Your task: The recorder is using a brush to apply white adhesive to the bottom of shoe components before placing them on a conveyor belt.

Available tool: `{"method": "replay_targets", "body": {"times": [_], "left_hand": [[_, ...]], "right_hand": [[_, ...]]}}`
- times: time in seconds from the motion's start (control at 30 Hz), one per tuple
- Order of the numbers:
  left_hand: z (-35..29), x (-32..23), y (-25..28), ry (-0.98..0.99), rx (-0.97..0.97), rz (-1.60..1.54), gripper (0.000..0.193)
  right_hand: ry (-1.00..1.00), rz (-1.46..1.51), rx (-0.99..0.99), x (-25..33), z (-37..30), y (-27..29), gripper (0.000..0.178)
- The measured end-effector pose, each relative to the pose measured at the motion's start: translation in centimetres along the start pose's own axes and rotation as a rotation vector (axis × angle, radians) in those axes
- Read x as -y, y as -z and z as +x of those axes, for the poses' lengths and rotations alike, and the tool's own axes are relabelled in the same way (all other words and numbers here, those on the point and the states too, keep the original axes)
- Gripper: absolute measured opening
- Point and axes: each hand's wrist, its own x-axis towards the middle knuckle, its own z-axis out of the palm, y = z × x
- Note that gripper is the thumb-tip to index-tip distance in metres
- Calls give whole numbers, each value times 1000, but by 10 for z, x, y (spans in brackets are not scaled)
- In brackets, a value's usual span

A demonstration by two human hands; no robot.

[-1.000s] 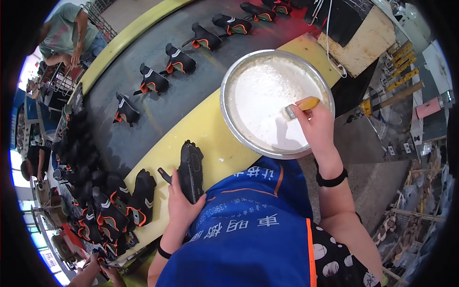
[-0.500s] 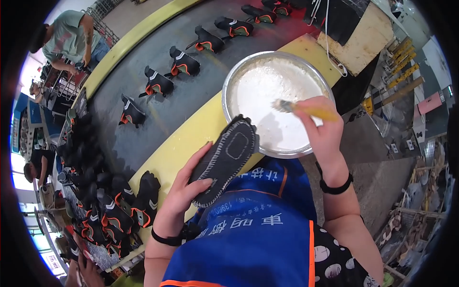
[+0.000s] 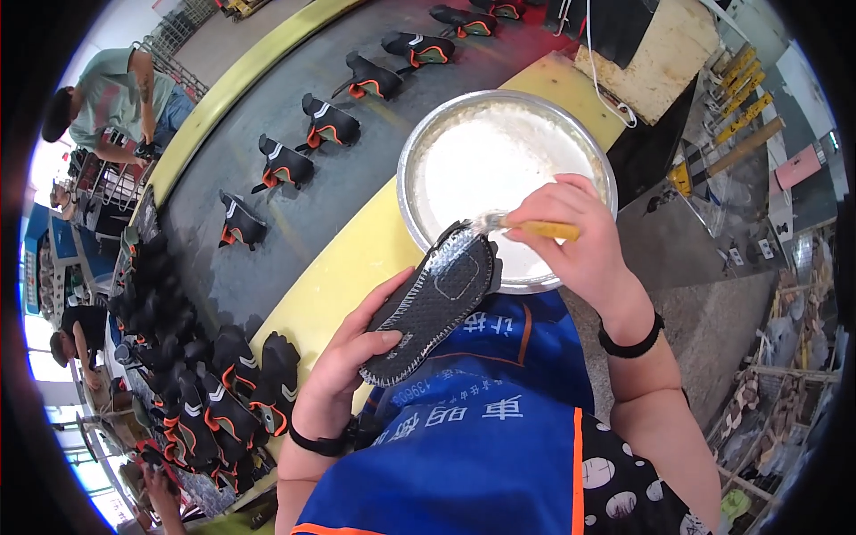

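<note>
My left hand (image 3: 352, 348) grips the heel half of a black shoe upper (image 3: 432, 308), its flat stitched bottom turned up and its toe pointing at the bowl. Pinched in my right hand (image 3: 580, 236) is a small brush (image 3: 551, 229) with a yellow handle. Its white-coated bristles touch the toe end of the bottom. A wet, glossy streak runs along the bottom's left edge near the toe. Beneath the brush and toe stands a wide metal bowl (image 3: 407, 192) of thick white liquid (image 3: 486, 156).
Black shoe uppers with orange trim stand in a row on a dark conveyor belt (image 3: 312, 201) with yellow edges (image 3: 343, 254). More uppers (image 3: 209, 401) are heaped at left. A co-worker (image 3: 120, 102) stands across the belt. Brushes or tools with yellow handles (image 3: 744, 107) lie at far right.
My right hand has brought the brush from above the white liquid down to the shoe upper's toe. A wet streak now shows there. The uppers on the belt appear slightly further left.
</note>
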Motion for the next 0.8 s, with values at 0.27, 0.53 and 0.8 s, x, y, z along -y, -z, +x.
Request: {"method": "replay_targets", "body": {"times": [0.27, 0.53, 0.8], "left_hand": [[-8, -9, -9, 67, 15, -141, 85], [-11, 11, 8, -81, -32, 75, 88], [-16, 22, 13, -227, -84, 154, 86]], "right_hand": [[11, 388, -71, 18, 7, -15, 10], [-311, 297, -237, 26, 3, -25, 14], [-432, 198, -237, 34, -1, -34, 16]]}}
